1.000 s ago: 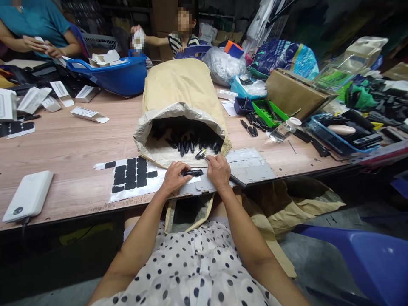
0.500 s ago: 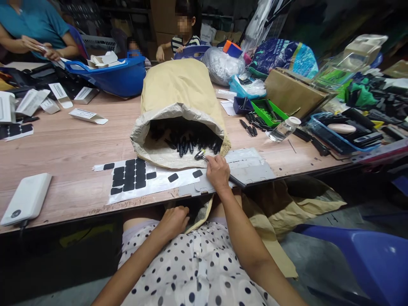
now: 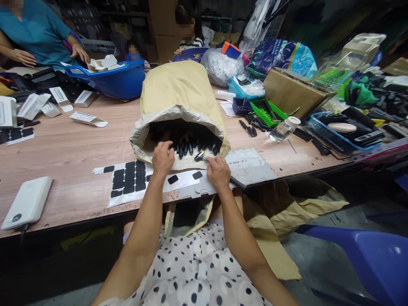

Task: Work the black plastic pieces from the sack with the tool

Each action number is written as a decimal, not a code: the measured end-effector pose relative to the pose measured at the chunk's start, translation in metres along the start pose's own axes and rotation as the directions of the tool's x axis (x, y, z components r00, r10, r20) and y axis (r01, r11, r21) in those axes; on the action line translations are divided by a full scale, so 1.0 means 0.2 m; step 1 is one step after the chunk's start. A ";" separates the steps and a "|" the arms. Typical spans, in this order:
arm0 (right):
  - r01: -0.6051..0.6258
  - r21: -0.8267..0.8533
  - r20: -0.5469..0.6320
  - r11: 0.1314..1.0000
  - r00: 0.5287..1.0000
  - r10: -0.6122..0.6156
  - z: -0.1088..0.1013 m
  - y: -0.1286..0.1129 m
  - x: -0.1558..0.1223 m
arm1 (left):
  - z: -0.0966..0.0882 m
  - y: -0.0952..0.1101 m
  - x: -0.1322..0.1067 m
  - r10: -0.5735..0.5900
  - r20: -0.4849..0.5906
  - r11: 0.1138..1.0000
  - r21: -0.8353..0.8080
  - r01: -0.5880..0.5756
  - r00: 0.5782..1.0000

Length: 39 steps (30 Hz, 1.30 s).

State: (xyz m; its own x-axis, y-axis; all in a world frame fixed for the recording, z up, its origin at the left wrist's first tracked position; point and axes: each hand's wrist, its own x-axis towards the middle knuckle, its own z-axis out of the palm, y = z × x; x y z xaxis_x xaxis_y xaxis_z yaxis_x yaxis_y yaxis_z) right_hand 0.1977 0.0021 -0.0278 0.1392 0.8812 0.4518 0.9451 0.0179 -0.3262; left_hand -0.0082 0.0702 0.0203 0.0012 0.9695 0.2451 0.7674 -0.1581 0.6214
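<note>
A brown paper sack lies on the table with its pale mouth facing me. Inside it are many small black cylindrical parts. My left hand is at the left of the opening, its fingers loosely bent and apart near the parts, with nothing visible in them. My right hand is closed around a small hammer, whose metal head points left at the sack's lower lip and whose black handle runs out toward the table edge. Beneath my hands lies a grey board.
A white sheet of black stickers lies left, near a white power bank. Rightward are a green tray, a clear bottle and a blue-rimmed bin. Across the table stands a blue basin; other people sit there.
My left hand has risen from my lap to the sack's mouth. My right hand keeps the hammer in nearly the same place. The person at the far left has moved their hands apart.
</note>
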 end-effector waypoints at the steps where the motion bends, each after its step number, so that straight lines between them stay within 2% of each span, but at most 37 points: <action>1: -0.001 0.003 0.002 1.000 1.000 0.001 0.00 0.00 0.00 | 0.02 -0.04 0.06 -0.001 -0.042 0.999 0.049 0.003 0.999; 2: -0.002 0.006 0.005 1.000 1.000 0.002 0.00 0.00 0.00 | 0.05 -0.07 0.12 0.005 -0.050 0.995 0.097 0.000 0.999; 5: -0.001 0.017 0.007 1.000 1.000 0.001 0.01 0.00 0.00 | 0.09 -0.16 0.21 0.035 0.029 0.978 0.204 -0.040 0.999; 9: 0.004 0.029 -0.003 1.000 1.000 -0.004 0.01 0.01 0.00 | 0.06 -0.19 0.20 0.048 0.085 0.971 0.232 -0.066 0.995; 13: -0.004 0.022 0.020 1.000 1.000 0.004 0.00 0.00 0.00 | -0.02 -0.09 0.05 0.147 0.100 0.982 0.101 -0.157 0.984; 16: -0.011 0.009 0.036 1.000 0.999 0.011 -0.01 0.00 0.00 | -0.03 -0.01 -0.14 0.248 0.220 0.969 -0.066 -0.240 0.943; 19: -0.017 0.003 0.046 1.000 0.999 0.017 -0.02 -0.01 0.01 | 0.01 0.01 -0.29 0.254 0.315 0.964 -0.157 -0.214 0.914; 21: -0.028 0.009 0.065 1.000 0.998 0.027 -0.03 -0.01 0.02 | 0.04 0.00 -0.34 0.225 0.315 0.970 -0.164 -0.181 0.922; 24: -0.045 0.061 0.090 0.997 0.995 0.039 -0.06 -0.01 0.03 | 0.07 -0.03 -0.36 0.219 0.290 0.970 -0.173 -0.174 0.932; 29: 0.001 0.321 -0.016 0.947 1.000 0.004 -0.18 -0.03 -0.01 | 0.07 -0.02 -0.34 0.237 0.271 0.963 -0.193 -0.189 0.933; 33: 0.044 0.499 -0.002 0.865 0.999 -0.050 -0.27 -0.06 -0.09 | 0.07 -0.01 -0.35 0.228 0.265 0.961 -0.214 -0.174 0.937; 39: 0.048 0.534 -0.005 0.844 0.999 -0.054 -0.32 -0.08 -0.18 | 0.08 -0.02 -0.35 0.232 0.213 0.955 -0.235 -0.181 0.949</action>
State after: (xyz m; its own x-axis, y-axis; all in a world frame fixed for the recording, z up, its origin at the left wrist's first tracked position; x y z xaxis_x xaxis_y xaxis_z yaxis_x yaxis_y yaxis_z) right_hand 0.1967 -0.0605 0.0141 0.0899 0.8765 0.4730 0.6464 0.3099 -0.6972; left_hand -0.0016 0.0055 -0.0111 0.3158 0.9232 0.2188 0.5818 -0.3706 0.7240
